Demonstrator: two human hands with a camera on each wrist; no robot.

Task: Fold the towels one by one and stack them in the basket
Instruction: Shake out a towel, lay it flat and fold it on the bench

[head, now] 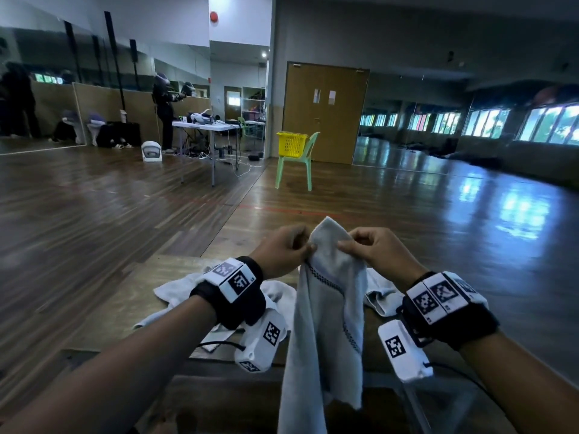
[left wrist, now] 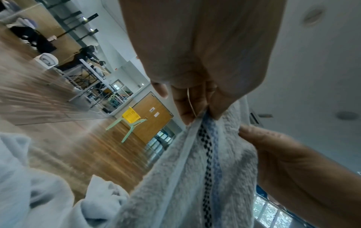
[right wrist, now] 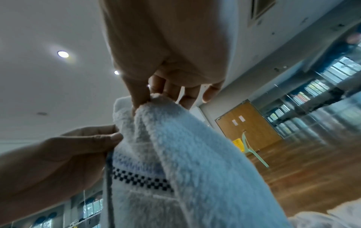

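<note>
A pale grey towel (head: 326, 308) with a dark checkered stripe hangs in the air in front of me, above the wooden table (head: 103, 314). My left hand (head: 286, 250) pinches its upper edge beside the stripe (left wrist: 205, 118). My right hand (head: 369, 245) pinches the edge close by, thumb against finger on the fluffy top (right wrist: 144, 98). The two hands are almost touching. More towels (head: 175, 289) lie crumpled on the table under my wrists. A yellow basket (head: 291, 144) stands on a green chair (head: 297, 164) far across the room.
Wooden floor stretches between the table and the chair. A white folding table (head: 200, 126) with gear and a standing person (head: 164, 111) are at the far left. A brown double door (head: 326, 111) is behind the chair.
</note>
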